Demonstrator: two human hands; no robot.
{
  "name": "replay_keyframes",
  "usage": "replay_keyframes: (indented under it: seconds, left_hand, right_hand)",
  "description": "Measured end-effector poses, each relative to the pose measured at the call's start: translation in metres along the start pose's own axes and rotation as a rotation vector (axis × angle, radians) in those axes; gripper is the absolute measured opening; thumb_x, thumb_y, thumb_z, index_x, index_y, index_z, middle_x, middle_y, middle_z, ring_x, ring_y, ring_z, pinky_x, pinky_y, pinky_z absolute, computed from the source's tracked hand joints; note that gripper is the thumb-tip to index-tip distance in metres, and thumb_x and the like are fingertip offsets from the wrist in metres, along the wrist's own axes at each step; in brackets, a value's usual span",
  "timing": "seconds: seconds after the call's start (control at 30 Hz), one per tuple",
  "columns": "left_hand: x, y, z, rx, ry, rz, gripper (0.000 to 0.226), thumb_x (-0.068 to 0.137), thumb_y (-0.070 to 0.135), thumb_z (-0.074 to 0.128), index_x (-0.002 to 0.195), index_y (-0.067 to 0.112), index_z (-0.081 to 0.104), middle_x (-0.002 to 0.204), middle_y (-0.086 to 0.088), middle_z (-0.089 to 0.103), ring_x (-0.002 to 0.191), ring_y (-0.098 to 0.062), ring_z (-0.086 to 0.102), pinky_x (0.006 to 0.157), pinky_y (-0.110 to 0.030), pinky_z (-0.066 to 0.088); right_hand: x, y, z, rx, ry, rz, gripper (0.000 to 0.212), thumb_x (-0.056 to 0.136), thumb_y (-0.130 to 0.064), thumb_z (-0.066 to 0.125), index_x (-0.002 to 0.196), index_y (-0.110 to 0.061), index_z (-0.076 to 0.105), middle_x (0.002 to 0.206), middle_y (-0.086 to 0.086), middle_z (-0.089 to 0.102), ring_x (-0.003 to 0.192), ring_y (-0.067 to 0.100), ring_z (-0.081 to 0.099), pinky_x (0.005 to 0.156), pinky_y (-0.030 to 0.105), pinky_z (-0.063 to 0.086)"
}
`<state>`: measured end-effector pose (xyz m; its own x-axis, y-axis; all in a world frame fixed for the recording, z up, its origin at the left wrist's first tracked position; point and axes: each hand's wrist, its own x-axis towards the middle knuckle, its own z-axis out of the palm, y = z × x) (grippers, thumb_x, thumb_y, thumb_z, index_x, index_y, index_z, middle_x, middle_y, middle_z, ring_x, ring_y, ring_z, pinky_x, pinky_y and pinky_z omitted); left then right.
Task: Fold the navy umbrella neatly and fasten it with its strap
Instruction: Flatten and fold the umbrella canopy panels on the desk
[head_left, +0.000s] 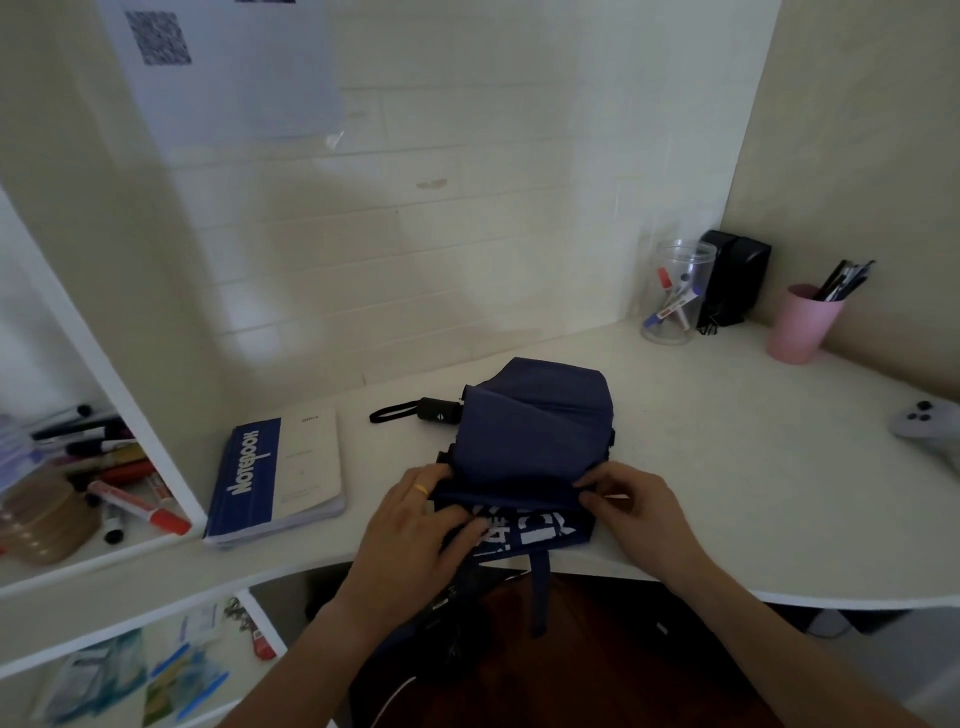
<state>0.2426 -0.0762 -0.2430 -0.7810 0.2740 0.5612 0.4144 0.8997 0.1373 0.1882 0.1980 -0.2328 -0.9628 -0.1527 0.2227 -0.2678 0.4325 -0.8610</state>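
The navy umbrella (535, 431) lies collapsed on the white desk (727, 467), its canopy spread in loose flat folds. Its black handle (439, 410) with a wrist loop points left. A panel with white lettering (535, 532) lies at the near edge, and the navy strap (540, 592) hangs down over the desk's front edge. My left hand (415, 525) pinches and presses a fabric fold at the canopy's near left corner. My right hand (628, 504) pinches the same fold at its right end.
A blue and white notebook (275, 478) lies left of the umbrella. At the back right stand a clear jar of markers (672, 299), a black box (732, 278) and a pink cup of pens (802, 322). A grey game controller (930, 431) sits far right. Shelves with markers (104, 467) are left.
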Motion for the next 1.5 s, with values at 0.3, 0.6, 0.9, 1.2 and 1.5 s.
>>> replay_keyframes:
  seconds: [0.3,0.6,0.9,1.2,1.5]
  left_hand:
    - [0.004,0.002,-0.006,-0.394,-0.021,-0.498,0.070,0.075,0.048,0.084,0.127,0.030,0.041,0.109,0.011,0.060,0.095,-0.008,0.061,0.080,-0.026,0.051]
    - [0.005,-0.005,0.006,-0.403,0.002,-0.475,0.048,0.081,0.064,0.054,0.108,0.027,0.070,0.113,0.012,0.058,0.097,-0.007,0.063,0.088,-0.038,0.056]
    - [0.007,0.002,0.000,-0.414,0.015,-0.550,0.044,0.090,0.063,0.054,0.097,0.028,0.079,0.110,0.016,0.059,0.079,-0.004,0.063,0.074,-0.027,0.054]
    - [0.015,-0.001,0.005,-0.356,0.145,-0.517,0.030,0.073,-0.008,0.074,0.084,0.020,0.072,0.101,0.005,0.062,0.094,-0.019,0.058,0.077,-0.026,0.049]
    - [0.008,0.002,-0.018,-0.398,0.352,-0.480,0.048,0.085,-0.016,0.051,0.110,0.023,0.066,0.128,0.001,0.057,0.121,-0.011,0.052,0.103,-0.028,0.046]
  right_hand:
    - [-0.003,0.001,-0.001,-0.123,-0.024,-0.051,0.063,0.077,-0.009,0.082,0.116,-0.029,0.038,0.082,-0.005,0.068,0.076,0.006,0.068,0.073,0.022,0.055]
    - [-0.002,-0.012,-0.007,-0.297,0.036,-0.226,0.086,0.074,-0.038,0.083,0.142,-0.044,0.033,0.092,-0.011,0.059,0.080,0.003,0.060,0.072,0.019,0.052]
    - [0.014,-0.024,-0.006,-0.465,0.237,-0.549,0.028,0.072,-0.006,0.082,0.086,-0.023,0.065,0.112,-0.010,0.063,0.103,0.012,0.052,0.086,0.018,0.041]
    - [-0.002,-0.015,-0.008,-0.566,0.046,-0.701,0.027,0.073,-0.001,0.080,0.084,-0.021,0.066,0.094,-0.013,0.071,0.092,0.013,0.056,0.073,0.026,0.052]
    - [-0.010,-0.004,-0.006,-0.670,-0.110,-0.866,0.017,0.092,-0.017,0.062,0.097,-0.021,0.078,0.099,-0.005,0.069,0.092,0.016,0.061,0.076,0.029,0.052]
